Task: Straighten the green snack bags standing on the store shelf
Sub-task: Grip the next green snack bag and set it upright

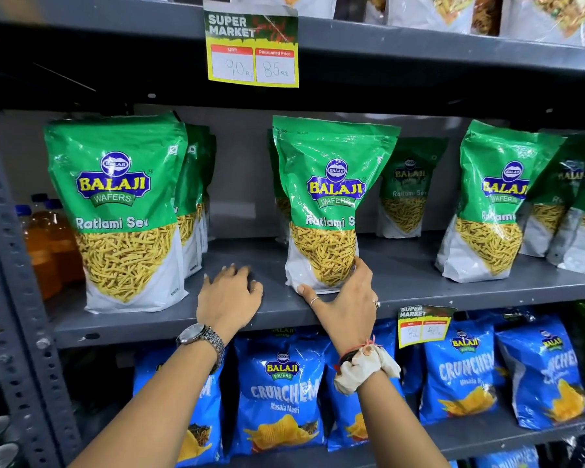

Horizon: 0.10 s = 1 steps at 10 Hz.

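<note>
Green Balaji Ratlami Sev bags stand on the grey middle shelf (419, 292). The middle green bag (331, 197) stands upright near the front edge; my right hand (347, 300) grips its bottom, thumb at the front left corner and fingers round its right side. My left hand (228, 295) rests flat on the shelf to the left of that bag, fingers spread, holding nothing. A left green bag (119, 211) fronts a row of others. A right green bag (490, 204) leans slightly, with more beside it. Another green bag (407, 187) stands further back.
A yellow price tag (252, 49) hangs from the shelf above. Blue Crunchem bags (279, 396) fill the shelf below, with a small price tag (423, 325) on the shelf edge. Orange drink bottles (48, 244) stand at far left behind the perforated upright (21, 298).
</note>
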### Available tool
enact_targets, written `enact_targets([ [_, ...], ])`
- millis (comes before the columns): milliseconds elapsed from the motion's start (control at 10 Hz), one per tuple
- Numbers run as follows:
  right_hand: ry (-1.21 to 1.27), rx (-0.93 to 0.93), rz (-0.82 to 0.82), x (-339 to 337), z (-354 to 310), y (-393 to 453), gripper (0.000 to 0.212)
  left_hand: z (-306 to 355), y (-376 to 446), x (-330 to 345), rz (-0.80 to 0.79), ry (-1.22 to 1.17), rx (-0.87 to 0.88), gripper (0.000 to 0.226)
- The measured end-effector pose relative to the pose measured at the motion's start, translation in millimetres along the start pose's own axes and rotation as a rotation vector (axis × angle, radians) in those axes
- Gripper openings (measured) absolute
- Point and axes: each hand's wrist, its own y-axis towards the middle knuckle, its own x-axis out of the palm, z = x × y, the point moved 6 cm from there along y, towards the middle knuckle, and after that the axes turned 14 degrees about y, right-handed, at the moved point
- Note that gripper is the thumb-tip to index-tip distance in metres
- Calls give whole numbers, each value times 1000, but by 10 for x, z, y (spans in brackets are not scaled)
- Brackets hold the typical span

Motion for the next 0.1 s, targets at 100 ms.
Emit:
enact_targets([
  [100, 74, -68, 13, -62, -58, -11, 110, 55, 32, -206, 242, 103, 84, 61],
])
